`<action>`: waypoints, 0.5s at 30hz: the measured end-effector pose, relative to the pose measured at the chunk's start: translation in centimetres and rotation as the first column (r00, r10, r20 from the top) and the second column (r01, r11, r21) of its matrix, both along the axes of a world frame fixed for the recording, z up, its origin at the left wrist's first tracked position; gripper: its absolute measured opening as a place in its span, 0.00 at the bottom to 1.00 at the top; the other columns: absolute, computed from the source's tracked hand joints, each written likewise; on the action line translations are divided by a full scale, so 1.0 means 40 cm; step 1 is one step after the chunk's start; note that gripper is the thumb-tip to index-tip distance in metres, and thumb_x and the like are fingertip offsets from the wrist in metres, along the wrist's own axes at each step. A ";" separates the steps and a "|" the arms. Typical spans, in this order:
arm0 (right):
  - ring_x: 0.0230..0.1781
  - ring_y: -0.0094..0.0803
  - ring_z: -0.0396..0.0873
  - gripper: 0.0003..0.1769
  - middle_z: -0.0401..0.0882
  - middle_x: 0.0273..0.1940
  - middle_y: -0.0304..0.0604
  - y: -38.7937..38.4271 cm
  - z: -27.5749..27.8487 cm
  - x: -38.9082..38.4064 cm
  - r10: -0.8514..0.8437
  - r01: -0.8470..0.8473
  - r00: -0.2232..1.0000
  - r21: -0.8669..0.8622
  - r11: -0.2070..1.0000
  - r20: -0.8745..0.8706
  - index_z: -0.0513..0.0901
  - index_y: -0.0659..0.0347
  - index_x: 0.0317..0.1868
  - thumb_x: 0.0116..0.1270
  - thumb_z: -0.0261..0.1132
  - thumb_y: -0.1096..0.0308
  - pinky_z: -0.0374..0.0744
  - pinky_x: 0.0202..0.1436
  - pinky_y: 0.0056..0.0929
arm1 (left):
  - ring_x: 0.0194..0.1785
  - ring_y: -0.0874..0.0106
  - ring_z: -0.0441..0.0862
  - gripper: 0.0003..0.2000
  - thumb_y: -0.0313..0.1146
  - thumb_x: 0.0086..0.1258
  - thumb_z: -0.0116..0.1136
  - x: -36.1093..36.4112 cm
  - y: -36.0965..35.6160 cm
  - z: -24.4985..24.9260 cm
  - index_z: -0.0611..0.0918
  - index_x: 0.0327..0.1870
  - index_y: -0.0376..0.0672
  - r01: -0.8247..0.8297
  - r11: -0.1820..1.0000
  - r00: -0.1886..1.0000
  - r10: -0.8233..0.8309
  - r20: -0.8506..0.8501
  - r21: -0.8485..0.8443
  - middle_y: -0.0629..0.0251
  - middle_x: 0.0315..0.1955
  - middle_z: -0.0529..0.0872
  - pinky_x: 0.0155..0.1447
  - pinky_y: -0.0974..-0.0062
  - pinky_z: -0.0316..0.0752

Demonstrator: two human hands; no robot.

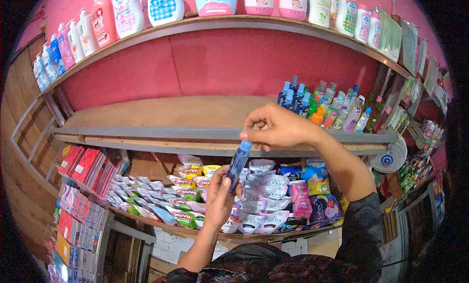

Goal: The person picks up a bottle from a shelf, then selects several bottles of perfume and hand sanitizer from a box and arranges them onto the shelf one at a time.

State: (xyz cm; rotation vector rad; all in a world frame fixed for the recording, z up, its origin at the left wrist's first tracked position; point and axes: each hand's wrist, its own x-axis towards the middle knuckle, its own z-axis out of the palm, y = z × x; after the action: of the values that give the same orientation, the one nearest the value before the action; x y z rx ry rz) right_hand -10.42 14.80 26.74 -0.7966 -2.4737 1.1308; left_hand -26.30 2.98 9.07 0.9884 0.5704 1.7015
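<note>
While clamping blue bottle (238, 165) low in left hand (219, 200), cap (245, 145) pinched by right hand (276, 127) — best held steady.

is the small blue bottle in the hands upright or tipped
Tipped slightly: the blue bottle leans with its cap end up and right, the left hand gripping its body, the right hand pinching the cap.

Left hand (219, 200) holds a blue bottle (238, 165), right hand (276, 128) pinching its cap (245, 145).
</note>
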 end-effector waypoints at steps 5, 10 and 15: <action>0.26 0.19 0.79 0.12 0.82 0.29 0.37 0.010 0.053 0.008 0.014 -0.004 0.997 0.114 0.994 -0.081 0.81 0.66 0.44 0.69 0.66 0.65 0.76 0.28 0.18 | 0.46 0.77 0.76 0.27 0.21 0.67 0.59 0.004 -0.007 0.028 0.64 0.66 0.35 -0.291 0.943 0.921 0.322 -0.219 0.162 0.61 0.51 0.74 0.50 0.79 0.74; 0.31 0.21 0.81 0.10 0.82 0.33 0.39 0.098 0.149 0.048 -0.138 0.205 0.947 0.214 0.955 -0.290 0.80 0.67 0.47 0.70 0.63 0.69 0.79 0.34 0.21 | 0.44 0.77 0.78 0.17 0.19 0.66 0.58 -0.046 -0.036 -0.013 0.74 0.56 0.33 -0.358 0.918 0.833 0.396 -0.387 0.168 0.64 0.47 0.76 0.52 0.78 0.74; 0.34 0.29 0.84 0.11 0.84 0.34 0.47 0.277 0.184 0.087 -0.357 0.473 0.881 0.620 0.626 -0.311 0.81 0.70 0.44 0.64 0.66 0.72 0.80 0.38 0.29 | 0.42 0.80 0.77 0.11 0.21 0.67 0.60 -0.111 -0.102 -0.128 0.78 0.49 0.33 -0.410 0.912 0.818 0.354 -0.453 -0.028 0.66 0.43 0.78 0.49 0.81 0.74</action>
State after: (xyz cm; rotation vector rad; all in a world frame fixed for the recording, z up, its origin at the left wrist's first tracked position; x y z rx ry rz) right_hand -6.93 25.88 34.09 -0.9157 -2.1334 0.0644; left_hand -30.75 -1.10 3.96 1.2376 1.2326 1.7627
